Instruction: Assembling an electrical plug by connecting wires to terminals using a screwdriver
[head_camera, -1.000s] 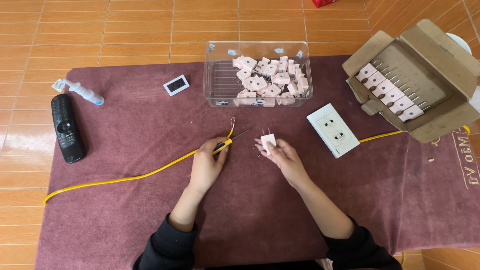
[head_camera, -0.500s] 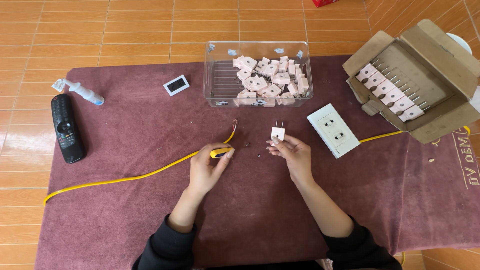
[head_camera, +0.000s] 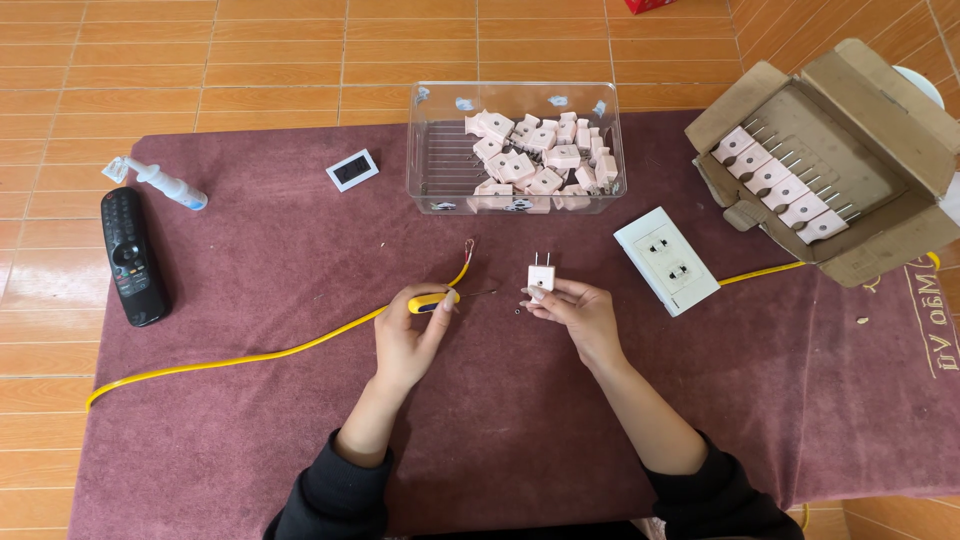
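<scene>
Near the middle of the maroon mat (head_camera: 250, 440), the left hand (head_camera: 405, 335) is closed around a small yellow-handled screwdriver (head_camera: 440, 299). Just beside it, the right hand (head_camera: 578, 312) pinches a pale pink plug (head_camera: 541, 276) with two metal prongs pointing up.

Maroon cloth mat (head_camera: 250, 420) spread over orange tiled floor (head_camera: 200, 60), bearing: black remote control (head_camera: 130, 255) and small white spray bottle (head_camera: 160, 183) at 9 o'clock, clear plastic bin (head_camera: 515, 150) at 12, white double wall socket (head_camera: 666, 260) and open cardboard box (head_camera: 830, 160) toward 2, long yellow cable (head_camera: 250, 355) crossing centre.
</scene>
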